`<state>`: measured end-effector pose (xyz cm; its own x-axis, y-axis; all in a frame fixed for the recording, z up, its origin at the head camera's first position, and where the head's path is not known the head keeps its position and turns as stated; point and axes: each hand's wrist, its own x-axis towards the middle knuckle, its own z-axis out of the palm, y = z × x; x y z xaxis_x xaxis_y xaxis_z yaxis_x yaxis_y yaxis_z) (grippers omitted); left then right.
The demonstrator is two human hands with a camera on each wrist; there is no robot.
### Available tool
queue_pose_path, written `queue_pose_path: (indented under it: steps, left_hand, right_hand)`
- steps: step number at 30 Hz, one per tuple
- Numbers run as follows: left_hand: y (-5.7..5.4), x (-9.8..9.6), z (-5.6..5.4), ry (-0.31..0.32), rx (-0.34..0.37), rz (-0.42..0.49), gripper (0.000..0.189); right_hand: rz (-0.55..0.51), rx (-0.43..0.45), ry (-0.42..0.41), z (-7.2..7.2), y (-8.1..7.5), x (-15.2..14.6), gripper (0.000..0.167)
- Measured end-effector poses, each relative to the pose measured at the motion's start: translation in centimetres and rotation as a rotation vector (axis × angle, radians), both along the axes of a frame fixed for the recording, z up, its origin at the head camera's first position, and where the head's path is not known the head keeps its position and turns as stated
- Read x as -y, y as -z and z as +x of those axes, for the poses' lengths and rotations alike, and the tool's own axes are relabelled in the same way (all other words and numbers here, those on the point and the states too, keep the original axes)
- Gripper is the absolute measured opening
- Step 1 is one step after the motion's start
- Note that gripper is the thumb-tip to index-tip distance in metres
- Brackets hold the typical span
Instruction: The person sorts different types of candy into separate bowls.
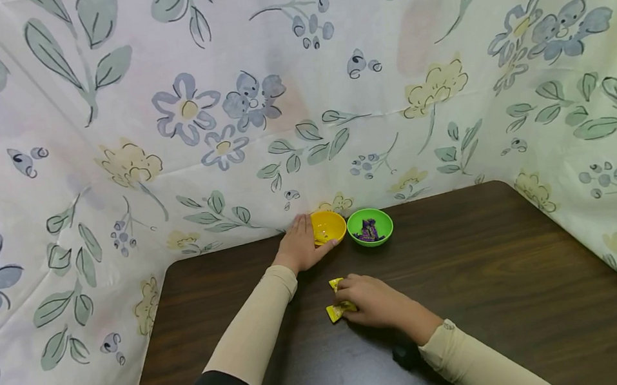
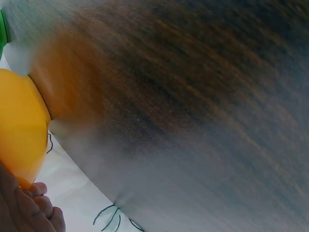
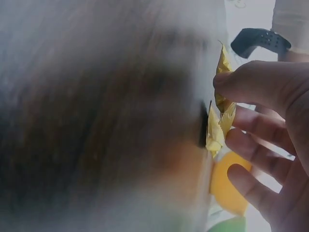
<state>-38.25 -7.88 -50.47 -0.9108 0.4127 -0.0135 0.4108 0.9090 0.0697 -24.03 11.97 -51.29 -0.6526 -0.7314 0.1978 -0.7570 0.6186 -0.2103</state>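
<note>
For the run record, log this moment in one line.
left hand: touches yellow bowl; right hand: holds yellow packaging; green bowl: purple packets

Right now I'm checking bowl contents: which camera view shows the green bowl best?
The head view: it shows the green bowl unobstructed, with purple-wrapped pieces inside. The left wrist view catches only a green sliver at its left edge; the right wrist view, only a part cut off by the bottom edge.

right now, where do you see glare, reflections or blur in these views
Head: pale sheen on the near part of the dark brown wood-grain table; left wrist: orange reflection beside the round yellow bowl; right wrist: table blurred, crinkled yellow wrappers sharper.
</note>
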Motion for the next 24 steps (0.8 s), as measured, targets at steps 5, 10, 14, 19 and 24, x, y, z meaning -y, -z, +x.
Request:
queue_pose_path:
  steps: [5,10,14,19,24]
  left_hand:
    - [0.0,0.0,0.0,-0.009,0.010,-0.002,0.111]
    - [0.0,0.0,0.1,-0.012,0.011,-0.012,0.112]
    - [0.0,0.0,0.1,-0.009,0.009,-0.003,0.112]
    - [-0.1,0.0,0.1,-0.003,-0.002,0.005,0.111]
    - [-0.1,0.0,0.2,-0.001,0.008,0.011,0.109]
  right_hand:
    - [-0.018,-0.005,0.010,0.0,-0.1,-0.6,0.017]
    - [-0.029,0.018,0.040,-0.1,-0.3,-1.2,0.018]
    - [-0.031,0.024,0.052,-0.2,-0.3,-1.6,0.020]
    - [-0.022,0.030,0.071,-0.1,-0.4,-1.9,0.019]
    - [-0.021,0.017,0.079,0.1,-0.4,-2.0,0.018]
